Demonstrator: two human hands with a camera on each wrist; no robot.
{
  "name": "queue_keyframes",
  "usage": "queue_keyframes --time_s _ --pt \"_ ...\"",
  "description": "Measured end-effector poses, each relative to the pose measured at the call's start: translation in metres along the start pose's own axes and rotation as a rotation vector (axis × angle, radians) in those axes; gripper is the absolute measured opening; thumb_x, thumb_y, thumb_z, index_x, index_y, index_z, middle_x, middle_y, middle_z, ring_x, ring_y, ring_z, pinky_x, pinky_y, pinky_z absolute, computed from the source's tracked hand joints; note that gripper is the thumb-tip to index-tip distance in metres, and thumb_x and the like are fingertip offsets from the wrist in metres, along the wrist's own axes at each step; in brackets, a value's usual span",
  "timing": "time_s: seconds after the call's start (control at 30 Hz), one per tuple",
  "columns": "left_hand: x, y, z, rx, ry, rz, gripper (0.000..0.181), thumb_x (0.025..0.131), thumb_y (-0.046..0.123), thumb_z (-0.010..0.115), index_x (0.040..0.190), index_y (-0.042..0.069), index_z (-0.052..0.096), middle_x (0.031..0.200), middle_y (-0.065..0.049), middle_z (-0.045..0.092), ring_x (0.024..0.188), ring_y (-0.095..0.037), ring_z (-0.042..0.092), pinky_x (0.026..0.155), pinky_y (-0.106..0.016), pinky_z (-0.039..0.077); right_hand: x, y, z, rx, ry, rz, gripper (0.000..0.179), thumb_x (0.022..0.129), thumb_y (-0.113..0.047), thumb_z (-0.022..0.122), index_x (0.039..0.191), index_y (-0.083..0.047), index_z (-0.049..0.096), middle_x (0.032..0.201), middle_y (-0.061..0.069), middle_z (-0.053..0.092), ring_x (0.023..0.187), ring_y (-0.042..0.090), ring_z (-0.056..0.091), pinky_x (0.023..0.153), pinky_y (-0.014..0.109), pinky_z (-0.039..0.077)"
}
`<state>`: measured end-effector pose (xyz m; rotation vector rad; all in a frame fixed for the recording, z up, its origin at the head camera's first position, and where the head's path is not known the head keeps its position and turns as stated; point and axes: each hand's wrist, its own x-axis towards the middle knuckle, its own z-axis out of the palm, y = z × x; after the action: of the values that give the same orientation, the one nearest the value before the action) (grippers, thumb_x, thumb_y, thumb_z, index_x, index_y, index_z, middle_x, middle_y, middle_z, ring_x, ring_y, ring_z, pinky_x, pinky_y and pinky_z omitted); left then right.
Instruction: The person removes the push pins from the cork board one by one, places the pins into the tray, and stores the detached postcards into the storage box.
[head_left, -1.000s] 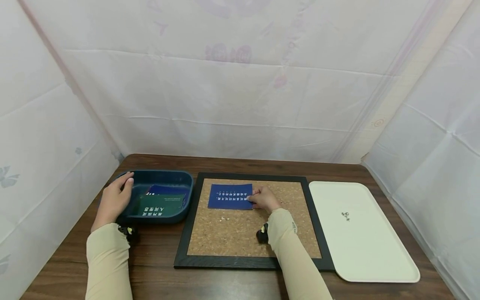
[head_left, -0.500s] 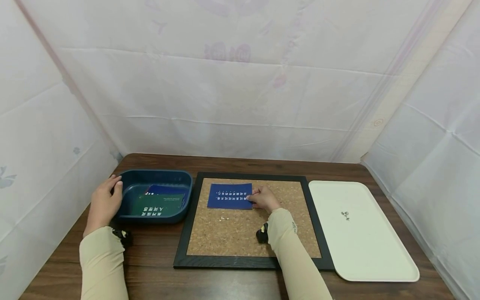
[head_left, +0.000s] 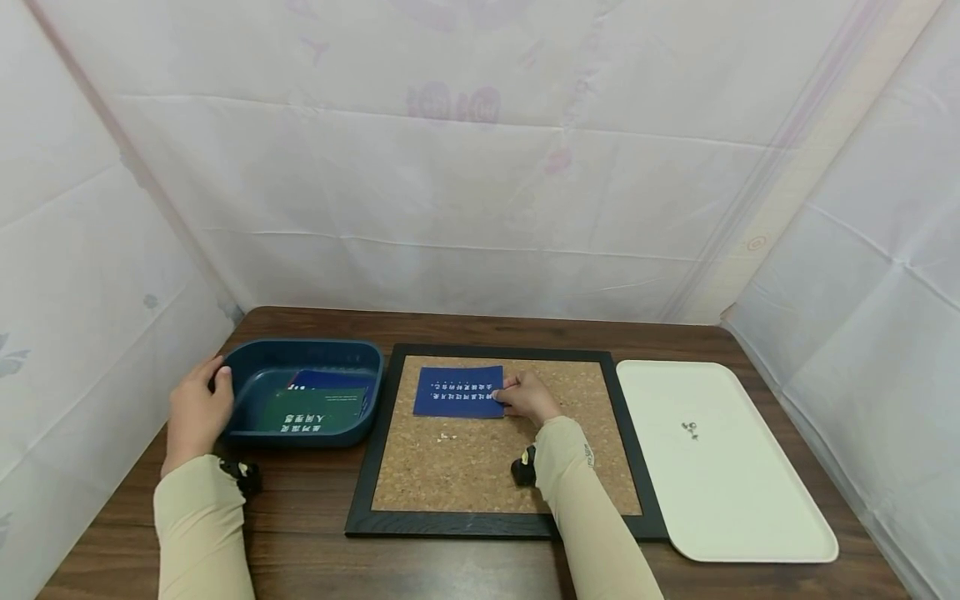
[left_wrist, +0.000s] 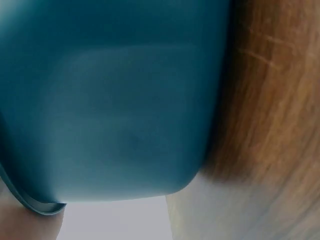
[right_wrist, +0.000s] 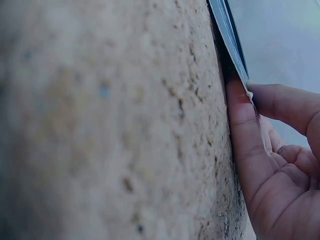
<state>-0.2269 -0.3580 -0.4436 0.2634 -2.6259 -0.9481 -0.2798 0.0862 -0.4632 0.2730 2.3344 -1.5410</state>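
My right hand (head_left: 531,397) pinches the right edge of a blue card (head_left: 453,392) with white printed characters. The card lies over the upper left part of a cork board (head_left: 480,475) with a black frame. In the right wrist view, one finger (right_wrist: 244,127) is under the card's edge (right_wrist: 231,42) and the thumb (right_wrist: 280,102) is on the other side, close over the cork. At the left end of a dark blue plastic bin (head_left: 315,439), my left hand (head_left: 197,414) rests at the rim. The bin's wall (left_wrist: 125,120) fills most of the left wrist view.
Inside the bin lie a green card (head_left: 315,411) and another blue card (head_left: 333,379). Tiny white pieces (head_left: 447,437) sit on the cork below the held card. A cream tray (head_left: 742,492) at the right carries several small metallic pieces (head_left: 690,431). White cloth (head_left: 480,183) hangs behind the table.
My left hand has slid left from over the bin's inside to its left rim. The right hand and the blue card have stayed in place.
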Motion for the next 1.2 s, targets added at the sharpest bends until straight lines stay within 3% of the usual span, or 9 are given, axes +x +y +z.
queue_keyframes --time_s 0.33,0.67,0.87,1.0,1.2 --pt "-0.001 -0.012 0.002 0.03 -0.046 -0.162 0.054 0.104 0.025 0.025 0.148 -0.006 0.028 0.145 -0.038 0.029 0.132 -0.057 0.029 0.106 -0.066 0.027 0.0 -0.002 -0.002 -0.005 -0.006 0.007 0.014 0.091 -0.008 0.065 0.1 0.0 0.057 0.088 0.007 0.059 0.075 0.013 0.059 0.061 0.022 0.053" --pt "-0.003 -0.014 0.003 -0.012 -0.019 -0.241 0.049 0.102 0.011 0.021 0.15 0.002 0.029 0.146 -0.035 0.032 0.13 -0.055 0.033 0.103 -0.066 0.031 -0.003 -0.003 -0.003 0.002 -0.019 0.005 0.014 0.091 -0.007 0.065 0.1 -0.001 0.057 0.088 0.007 0.058 0.074 0.013 0.059 0.061 0.022 0.053" --pt "-0.004 -0.012 0.005 -0.036 -0.006 -0.272 0.05 0.101 0.009 0.018 0.15 0.003 0.03 0.142 -0.036 0.038 0.115 -0.048 0.044 0.095 -0.061 0.037 -0.002 -0.002 -0.002 0.015 -0.02 0.0 0.014 0.092 -0.007 0.063 0.101 0.0 0.056 0.089 0.006 0.057 0.075 0.013 0.058 0.062 0.023 0.053" --pt "-0.003 -0.011 0.004 -0.041 -0.018 -0.296 0.051 0.102 0.009 0.017 0.151 0.005 0.028 0.144 -0.035 0.037 0.128 -0.05 0.038 0.102 -0.063 0.035 -0.003 -0.003 -0.003 0.024 -0.028 -0.002 0.013 0.092 -0.006 0.063 0.1 0.0 0.054 0.09 0.006 0.055 0.077 0.014 0.057 0.062 0.023 0.053" --pt "-0.004 -0.01 0.003 -0.027 -0.047 -0.299 0.051 0.102 0.009 0.015 0.152 0.005 0.025 0.147 -0.034 0.031 0.133 -0.053 0.03 0.106 -0.065 0.03 -0.004 -0.004 -0.004 0.044 -0.043 0.021 0.013 0.091 -0.004 0.063 0.099 0.0 0.054 0.09 0.007 0.053 0.072 0.013 0.054 0.057 0.021 0.05"
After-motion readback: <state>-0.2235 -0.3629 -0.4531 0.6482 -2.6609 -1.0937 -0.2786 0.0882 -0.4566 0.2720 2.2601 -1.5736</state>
